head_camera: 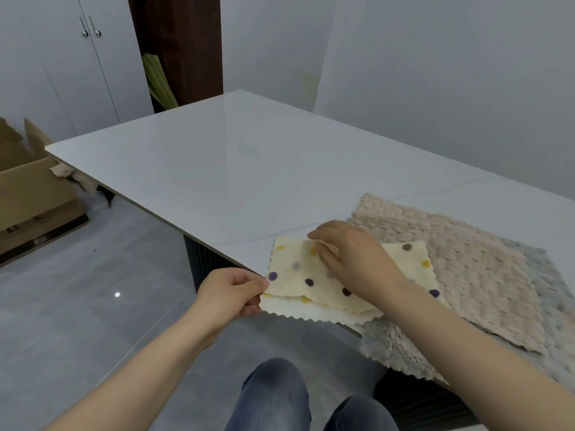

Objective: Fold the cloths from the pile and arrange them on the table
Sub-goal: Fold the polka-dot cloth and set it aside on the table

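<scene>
At the near edge of the table (217, 157): cream polka-dot cloth (295, 275), already doubled over once, zigzag hem of the lower layer showing along its near side. Its left corner overhangs the table edge; its right part rests on a beige textured cloth (466, 269), which lies on a shaggy grey cloth (553, 290), both on the same table corner.

Left hand (230, 293): fingers (255, 283) and thumb clamped on the overhanging left corner, both layers by the look of it. Right hand (354, 259): lies over the cloth's far half, fingers (323, 253) bent and apparently pinching the upper layer near its far edge; exact contact partly hidden by the hand.

Handling judgement: thin, light, limp fabric. No stiffness, so it will sag wherever unsupported and layers may slide apart. Best held at corners or along the hem, two points at once, keeping the edge taut. Fleecy surface should grip the cloths beneath slightly; the glossy table top will not.
</scene>
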